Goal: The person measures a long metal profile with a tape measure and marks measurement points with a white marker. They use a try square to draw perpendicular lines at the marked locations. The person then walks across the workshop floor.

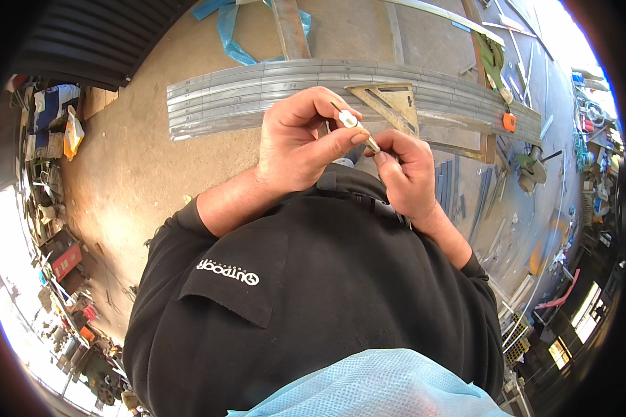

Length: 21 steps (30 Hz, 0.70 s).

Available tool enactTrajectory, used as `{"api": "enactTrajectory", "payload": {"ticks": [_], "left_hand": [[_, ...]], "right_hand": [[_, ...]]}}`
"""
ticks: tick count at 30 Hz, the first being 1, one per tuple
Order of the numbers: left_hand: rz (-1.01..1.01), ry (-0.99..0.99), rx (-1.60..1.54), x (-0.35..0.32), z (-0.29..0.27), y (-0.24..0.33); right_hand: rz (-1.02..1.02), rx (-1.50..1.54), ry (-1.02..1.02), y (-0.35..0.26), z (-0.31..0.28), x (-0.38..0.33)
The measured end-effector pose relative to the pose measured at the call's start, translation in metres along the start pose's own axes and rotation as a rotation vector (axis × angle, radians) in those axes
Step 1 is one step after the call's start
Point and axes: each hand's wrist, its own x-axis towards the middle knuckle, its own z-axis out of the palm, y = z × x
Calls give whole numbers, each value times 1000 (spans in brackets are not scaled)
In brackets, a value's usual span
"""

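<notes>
In front of my chest both hands meet at a slim, pen-like tool with a white end, a thin dark tip and a metallic lower part; its exact kind is unclear. The thumb and fingers of my left hand are closed around the white end, tip pointing up and away. My right hand pinches the metallic end between thumb and forefinger. Just beyond them, a triangular speed square lies on a row of long grey metal profiles, which carry handwritten marks.
An orange tape measure rests near the profiles' right end, with a green cloth item behind it. Blue plastic film lies beyond. Metal strips are on the floor at right. Cluttered shelving lines the left.
</notes>
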Motion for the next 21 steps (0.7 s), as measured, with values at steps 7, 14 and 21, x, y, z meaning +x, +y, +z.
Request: {"api": "enactTrajectory", "payload": {"ticks": [7, 14, 21], "left_hand": [[19, -13, 17, 0, -2, 0], [-199, -33, -25, -4, -1, -6], [-509, -101, 164, -12, -18, -45]], "right_hand": [[41, 83, -49, 7, 0, 0], [196, 646, -142, 17, 7, -4], [422, 433, -61, 68, -31, -29]]}}
